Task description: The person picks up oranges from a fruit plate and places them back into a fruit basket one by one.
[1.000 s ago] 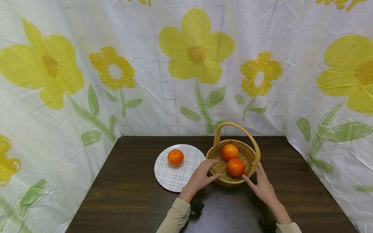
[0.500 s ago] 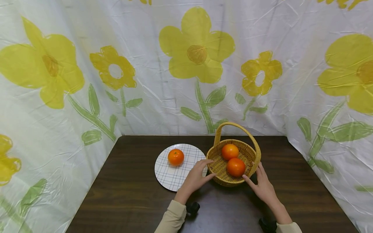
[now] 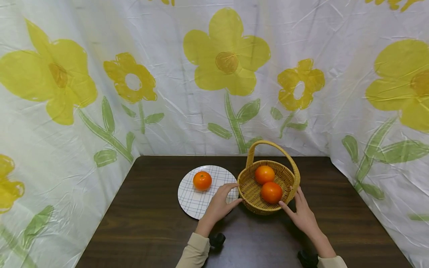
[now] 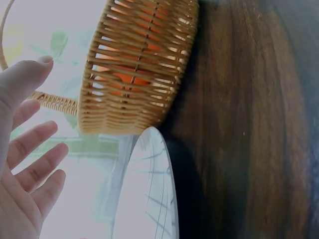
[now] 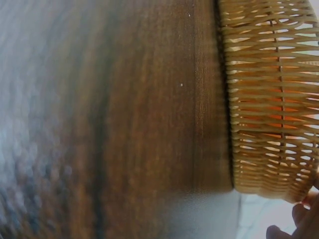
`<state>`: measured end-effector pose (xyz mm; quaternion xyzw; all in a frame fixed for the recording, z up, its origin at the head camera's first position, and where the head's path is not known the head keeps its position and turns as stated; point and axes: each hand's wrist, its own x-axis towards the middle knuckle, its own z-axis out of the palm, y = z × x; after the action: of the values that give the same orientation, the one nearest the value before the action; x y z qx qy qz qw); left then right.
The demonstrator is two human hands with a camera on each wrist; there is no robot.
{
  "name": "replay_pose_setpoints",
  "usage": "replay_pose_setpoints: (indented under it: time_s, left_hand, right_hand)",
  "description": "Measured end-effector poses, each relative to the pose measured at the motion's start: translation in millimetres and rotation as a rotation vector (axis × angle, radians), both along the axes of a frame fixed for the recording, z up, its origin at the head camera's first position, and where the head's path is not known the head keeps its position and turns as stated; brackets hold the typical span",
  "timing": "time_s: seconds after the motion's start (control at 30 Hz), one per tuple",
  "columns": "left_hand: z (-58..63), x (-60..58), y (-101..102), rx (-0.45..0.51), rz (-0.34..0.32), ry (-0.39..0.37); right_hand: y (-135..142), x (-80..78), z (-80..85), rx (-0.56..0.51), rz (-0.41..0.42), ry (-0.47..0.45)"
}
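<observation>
A wicker basket point(image 3: 251, 193) with a tall arched handle stands on the dark table, holding two orange fruits, one a glossy round fruit point(image 3: 271, 192) near its front, the other a similar fruit point(image 3: 264, 174) behind. My right hand point(image 3: 303, 216) holds the basket's right side by the handle's foot, thumb at the near rim; only some fingers point(image 5: 299, 214) show in the right wrist view. Left of the basket, my left hand point(image 3: 218, 204) is empty, its fingers spread and relaxed, over the right edge of a white checked plate point(image 3: 192, 203). On that plate sits a third orange fruit point(image 3: 202, 181).
The plate lies close beside the basket, at the basket's left. A white curtain point(image 3: 181, 123) with yellow flowers hangs behind the table point(image 3: 140, 208) and along both sides. Black wrist straps sit on the left wrist point(image 3: 217, 240) and the right wrist point(image 3: 307, 258).
My left hand has drawn back to the left, from over the basket's left rim to beside it above the plate. The right hand, basket and fruits have stayed in place.
</observation>
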<state>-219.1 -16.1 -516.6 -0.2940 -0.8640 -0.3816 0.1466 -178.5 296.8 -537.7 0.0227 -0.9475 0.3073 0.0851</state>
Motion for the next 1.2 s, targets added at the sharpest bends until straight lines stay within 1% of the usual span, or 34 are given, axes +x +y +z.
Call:
replay_pose_setpoints:
  time_s: [0.3, 0.53, 0.63, 0.77, 1.0, 1.2]
  left_hand:
    - [-0.6, 2.3, -10, 0.0, 0.032, -0.052]
    - [-0.3, 3.2, -18, -0.005, 0.076, -0.034]
    - [-0.7, 2.7, -21, -0.005, 0.093, -0.048]
    - [-2.3, 1.3, -25, -0.003, 0.104, -0.046]
    - [-3.7, 0.1, -31, -0.007, 0.122, -0.005]
    - [-3.3, -1.5, -36, 0.013, 0.135, -0.017]
  right_hand:
    - [0, 0.8, -0.7, -0.009, 0.007, 0.001]
    - [-1, 1.8, -0.3, -0.011, 0.009, 0.019]
    - [-1, 2.2, -0.3, -0.012, 0.01, 0.027]
    - [-1, 2.0, -0.6, -0.013, 0.008, 0.029]
    - [-1, 1.9, 0.0, -0.014, 0.014, 0.036]
    - [-1, 2.0, 0.4, -0.011, 0.015, 0.035]
